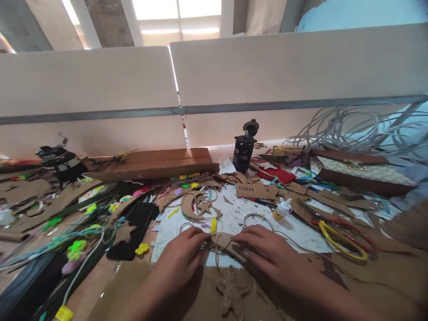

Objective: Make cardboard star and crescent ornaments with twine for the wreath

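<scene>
My left hand [182, 252] and my right hand [267, 249] hold a curved cardboard piece [225, 240] between them, one at each end, their fingers closed on it. Twine hangs from that piece down to a twine-covered star [231, 292], which lies over brown cardboard [127, 285] at the near edge. Just beyond my hands are a cardboard crescent [189, 206] and a small star [204, 207]. A white glue bottle [282, 209] stands past my right hand.
Scissors with yellow and red handles [344, 240] lie at the right. A black phone [133, 229] is at the left. Farther back are a dark open bottle [244, 151], a cardboard tray [160, 165], a patterned bag [364, 171] and coiled tubing [347, 127].
</scene>
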Action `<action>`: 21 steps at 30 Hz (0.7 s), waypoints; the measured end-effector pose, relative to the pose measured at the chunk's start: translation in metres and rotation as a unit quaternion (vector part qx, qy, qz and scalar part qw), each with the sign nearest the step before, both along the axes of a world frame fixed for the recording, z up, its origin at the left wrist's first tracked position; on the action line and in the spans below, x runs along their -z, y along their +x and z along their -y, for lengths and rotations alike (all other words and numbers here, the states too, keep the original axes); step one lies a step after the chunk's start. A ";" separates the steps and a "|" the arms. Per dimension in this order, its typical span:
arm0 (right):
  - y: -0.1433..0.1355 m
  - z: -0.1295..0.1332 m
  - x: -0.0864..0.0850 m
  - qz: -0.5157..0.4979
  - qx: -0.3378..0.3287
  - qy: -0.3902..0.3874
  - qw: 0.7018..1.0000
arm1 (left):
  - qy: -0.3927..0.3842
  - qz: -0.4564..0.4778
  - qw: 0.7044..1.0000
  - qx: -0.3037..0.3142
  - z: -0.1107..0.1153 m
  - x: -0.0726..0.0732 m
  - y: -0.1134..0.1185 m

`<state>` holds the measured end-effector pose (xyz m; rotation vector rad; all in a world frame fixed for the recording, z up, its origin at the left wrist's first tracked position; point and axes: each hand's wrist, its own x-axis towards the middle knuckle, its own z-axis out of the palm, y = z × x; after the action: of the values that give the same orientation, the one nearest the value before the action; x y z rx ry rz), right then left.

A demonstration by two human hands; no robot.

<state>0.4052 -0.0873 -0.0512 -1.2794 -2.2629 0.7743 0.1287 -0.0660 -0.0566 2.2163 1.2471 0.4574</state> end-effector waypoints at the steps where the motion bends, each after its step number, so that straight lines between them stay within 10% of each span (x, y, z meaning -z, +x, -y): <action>1: -0.005 -0.003 -0.001 -0.004 -0.005 0.000 1.000 | 0.014 -0.011 1.000 0.002 0.003 0.003 0.001; 21: -0.031 -0.028 0.020 0.021 -0.061 0.002 0.998 | 0.050 -0.242 0.962 0.115 0.012 0.003 0.009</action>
<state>0.3737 -0.0590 -0.0711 -1.1743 -2.3933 0.7922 0.1375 -0.0779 -0.0599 2.6178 1.1904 -0.1279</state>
